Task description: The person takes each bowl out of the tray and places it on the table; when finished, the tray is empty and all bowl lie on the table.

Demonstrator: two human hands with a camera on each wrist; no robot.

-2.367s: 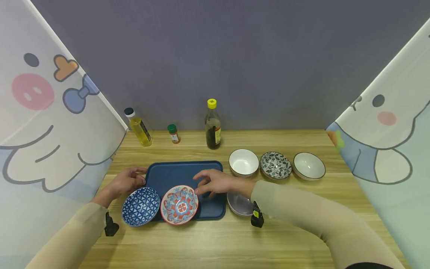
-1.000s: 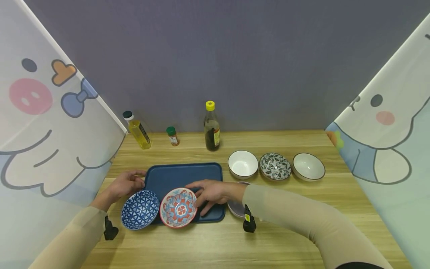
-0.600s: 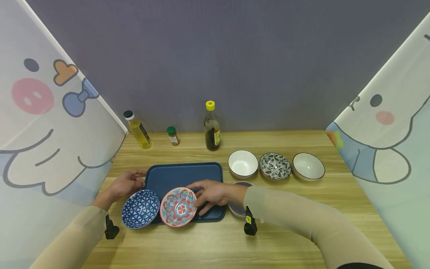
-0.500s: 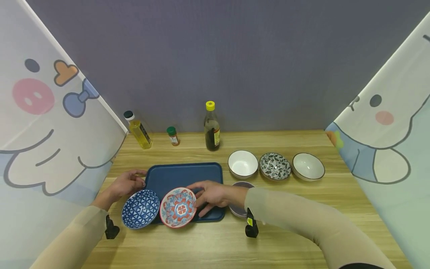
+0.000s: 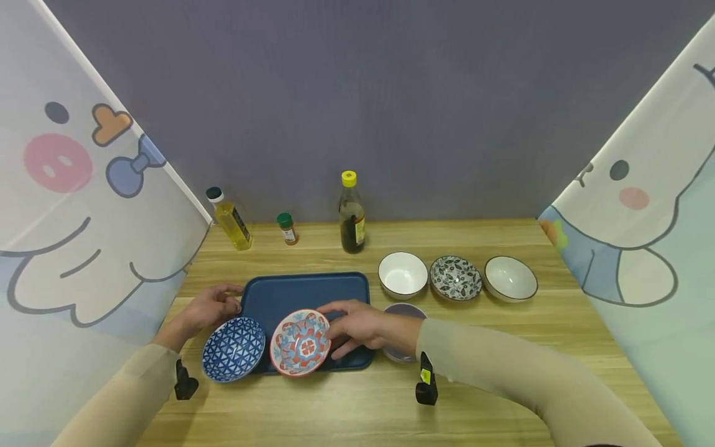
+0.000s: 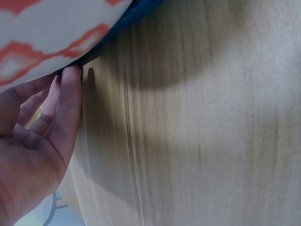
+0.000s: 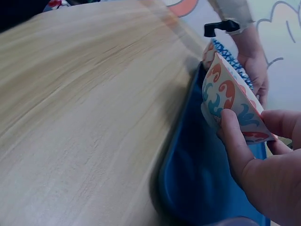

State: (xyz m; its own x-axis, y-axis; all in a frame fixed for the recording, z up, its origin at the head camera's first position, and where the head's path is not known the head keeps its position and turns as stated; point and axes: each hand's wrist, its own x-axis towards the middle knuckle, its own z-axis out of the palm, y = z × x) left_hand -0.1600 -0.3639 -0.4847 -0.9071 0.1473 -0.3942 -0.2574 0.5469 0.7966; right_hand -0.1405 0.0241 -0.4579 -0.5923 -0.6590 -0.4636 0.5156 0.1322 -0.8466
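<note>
In the head view my right hand (image 5: 357, 324) grips the rim of a red-and-blue patterned bowl (image 5: 301, 343). The right wrist view shows its thumb on the outer wall (image 7: 230, 96) of this tilted bowl, above the navy tray. My left hand (image 5: 208, 308) is at the left edge of the navy tray (image 5: 304, 285), beside a blue-and-white triangle-patterned bowl (image 5: 233, 349). Its fingertips touch around the tray edge in the left wrist view, under the bowl's orange-and-white outer wall (image 6: 47, 37); they look relaxed. That bowl overhangs the tray's near left corner.
A lilac bowl (image 5: 402, 313) sits right of the tray, partly hidden by my right forearm. Behind it stand a white bowl (image 5: 403, 274), a leaf-patterned bowl (image 5: 456, 278) and another white bowl (image 5: 511, 278). An oil bottle (image 5: 233, 223), spice jar (image 5: 288, 230) and dark-sauce bottle (image 5: 352, 217) line the back.
My right hand, earlier beside the red-patterned bowl with loose fingers, has closed on its rim. The bowl has just shifted slightly right and tilted more. My left hand has stayed put.
</note>
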